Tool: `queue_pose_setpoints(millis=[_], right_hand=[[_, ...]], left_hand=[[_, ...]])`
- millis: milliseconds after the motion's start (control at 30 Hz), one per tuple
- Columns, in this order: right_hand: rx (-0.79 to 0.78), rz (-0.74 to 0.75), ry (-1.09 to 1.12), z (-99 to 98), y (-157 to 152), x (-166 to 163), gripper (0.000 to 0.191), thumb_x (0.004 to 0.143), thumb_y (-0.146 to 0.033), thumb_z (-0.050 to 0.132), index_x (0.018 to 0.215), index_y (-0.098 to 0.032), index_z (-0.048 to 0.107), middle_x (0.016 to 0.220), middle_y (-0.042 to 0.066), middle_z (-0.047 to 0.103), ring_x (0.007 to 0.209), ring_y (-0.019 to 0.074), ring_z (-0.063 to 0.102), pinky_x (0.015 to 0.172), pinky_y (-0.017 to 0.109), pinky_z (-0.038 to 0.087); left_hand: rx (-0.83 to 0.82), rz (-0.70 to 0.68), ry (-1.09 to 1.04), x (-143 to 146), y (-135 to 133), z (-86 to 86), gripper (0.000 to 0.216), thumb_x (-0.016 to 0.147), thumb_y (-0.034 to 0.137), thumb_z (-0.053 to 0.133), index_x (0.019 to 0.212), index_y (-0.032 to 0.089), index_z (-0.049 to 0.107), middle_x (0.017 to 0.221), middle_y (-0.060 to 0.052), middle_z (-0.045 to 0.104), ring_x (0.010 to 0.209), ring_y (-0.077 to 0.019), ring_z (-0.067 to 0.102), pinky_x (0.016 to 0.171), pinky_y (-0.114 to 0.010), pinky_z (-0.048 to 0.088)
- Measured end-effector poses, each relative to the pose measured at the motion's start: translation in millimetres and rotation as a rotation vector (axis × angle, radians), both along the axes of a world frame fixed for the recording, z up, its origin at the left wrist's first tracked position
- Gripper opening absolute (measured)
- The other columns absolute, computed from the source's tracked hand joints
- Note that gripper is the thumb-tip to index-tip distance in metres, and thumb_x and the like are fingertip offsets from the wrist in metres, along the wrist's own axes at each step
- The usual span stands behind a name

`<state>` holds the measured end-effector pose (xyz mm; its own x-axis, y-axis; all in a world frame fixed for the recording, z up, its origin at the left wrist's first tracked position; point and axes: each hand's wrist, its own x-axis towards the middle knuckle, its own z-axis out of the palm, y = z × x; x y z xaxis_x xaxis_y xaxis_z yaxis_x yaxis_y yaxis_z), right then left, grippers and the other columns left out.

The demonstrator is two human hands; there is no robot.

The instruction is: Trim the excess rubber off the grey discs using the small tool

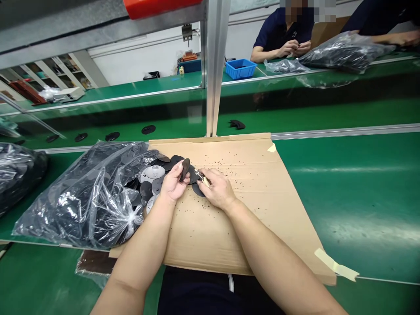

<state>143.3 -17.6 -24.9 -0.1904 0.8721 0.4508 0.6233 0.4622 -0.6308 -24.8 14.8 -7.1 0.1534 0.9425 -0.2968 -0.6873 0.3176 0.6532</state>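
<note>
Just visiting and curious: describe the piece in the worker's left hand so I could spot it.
Find the cardboard sheet on the green bench. Above the disc pile at its left, the left hand holds a dark oval disc. It alone stands on edge.

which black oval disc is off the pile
the black oval plastic disc held on edge in the left hand; the others lie flat on the brown cardboard sheet

Left hand [173,183] pinches a dark oval disc [184,169] upright, right hand [217,189] beside it gripping a small tool [204,178], over cardboard sheet [249,192].
</note>
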Motion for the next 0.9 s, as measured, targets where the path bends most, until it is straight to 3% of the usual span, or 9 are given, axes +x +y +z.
queue_pose_setpoints(millis=[233,633,900], right_hand=[[-0.029,0.062,-0.169,3.5,-1.3,-1.6,0.032,0.084,-0.026,0.063,0.116,-0.022,0.064,0.096,0.005,0.064,0.093,0.0210,0.060,0.085,0.030,0.048],[-0.091,0.123,-0.271,9.9,-4.4,-1.8,0.031,0.086,-0.027,0.062,0.117,-0.024,0.064,0.095,0.005,0.064,0.087,0.0195,0.060,0.078,0.028,0.046],[-0.151,0.129,-0.395,14.9,-3.4,1.0,0.024,0.082,-0.018,0.058,0.103,-0.026,0.066,0.091,0.003,0.065,0.080,0.0195,0.061,0.067,0.027,0.043]], left_hand=[[0.005,-0.122,-0.012,-2.4,-2.3,2.8,0.019,0.079,0.012,0.064,0.099,0.014,0.063,0.067,0.002,0.047,0.042,-0.0028,0.029,0.035,-0.014,0.019],[0.035,-0.182,0.072,-1.9,-6.0,2.5,0.021,0.080,0.014,0.062,0.101,0.014,0.063,0.066,0.002,0.048,0.037,-0.0021,0.029,0.034,-0.014,0.020],[0.048,-0.169,0.153,0.4,-5.3,-1.6,0.028,0.073,0.016,0.068,0.100,0.010,0.063,0.057,0.004,0.045,0.035,-0.0037,0.030,0.034,-0.016,0.019]])
